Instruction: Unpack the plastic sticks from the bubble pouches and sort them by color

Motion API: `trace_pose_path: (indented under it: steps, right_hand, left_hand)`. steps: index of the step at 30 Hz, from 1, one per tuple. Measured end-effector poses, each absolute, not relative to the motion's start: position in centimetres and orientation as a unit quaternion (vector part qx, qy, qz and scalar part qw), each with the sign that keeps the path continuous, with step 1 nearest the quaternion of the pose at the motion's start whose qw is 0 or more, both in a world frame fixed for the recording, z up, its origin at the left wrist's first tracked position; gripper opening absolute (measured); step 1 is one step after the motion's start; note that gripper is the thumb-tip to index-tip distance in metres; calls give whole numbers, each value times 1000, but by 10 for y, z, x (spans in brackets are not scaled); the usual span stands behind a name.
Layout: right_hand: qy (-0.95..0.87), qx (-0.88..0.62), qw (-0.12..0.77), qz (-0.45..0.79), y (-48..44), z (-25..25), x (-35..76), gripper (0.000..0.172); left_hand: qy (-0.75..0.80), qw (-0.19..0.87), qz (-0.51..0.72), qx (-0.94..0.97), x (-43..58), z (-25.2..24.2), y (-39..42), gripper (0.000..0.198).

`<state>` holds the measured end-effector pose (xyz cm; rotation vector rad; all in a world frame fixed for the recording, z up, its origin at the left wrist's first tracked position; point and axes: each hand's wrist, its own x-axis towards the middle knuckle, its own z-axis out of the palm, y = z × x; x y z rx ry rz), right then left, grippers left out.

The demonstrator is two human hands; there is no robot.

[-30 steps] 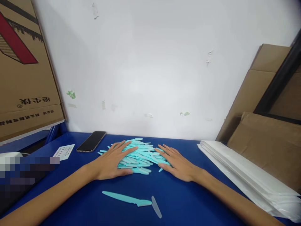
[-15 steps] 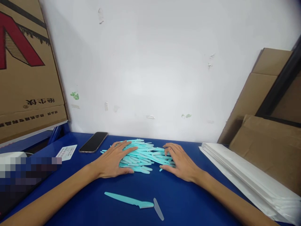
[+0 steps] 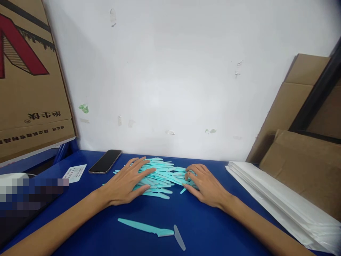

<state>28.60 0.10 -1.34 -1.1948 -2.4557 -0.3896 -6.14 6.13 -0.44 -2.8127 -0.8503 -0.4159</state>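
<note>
A heap of teal plastic knives (image 3: 162,175) lies on the blue table (image 3: 207,227) near the wall. My left hand (image 3: 126,183) lies flat on the heap's left side, fingers spread. My right hand (image 3: 204,185) rests on the heap's right side with its fingers curled into the knives. One teal knife (image 3: 146,227) lies apart on the table close to me, with a clear plastic blade cover (image 3: 179,237) beside its handle end.
A black phone (image 3: 105,161) and a white card (image 3: 74,173) lie at the left. A stack of white bags (image 3: 282,202) runs along the right edge, with brown cardboard (image 3: 303,163) behind it. A printed carton (image 3: 29,89) stands at the left.
My right hand's fingers have curled from flat into the heap's right side. The left hand has slid slightly, and the knives under it have shifted a little.
</note>
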Motion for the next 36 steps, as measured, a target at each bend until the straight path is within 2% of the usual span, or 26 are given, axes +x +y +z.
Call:
trace_pose_path:
  steps: [13,23,33,36]
  right_hand:
    - [-885,-408,181,-130,1,-13,284,17]
    - [-848,-455,233,-137,1,-17,269,20]
    - [-835,-448,267,-178,7,-23,262,21]
    - [-829,-439,288,-190,-1,-15,264,17]
  left_hand:
    - [-225,125,-199,-946,-46,8,39,39]
    - [-216,135,-210,-944,-44,9,39,30]
    - [-213,156,-240,-934,-45,7,41,32]
    - [-215,180,-262,-923,-42,5,37,43]
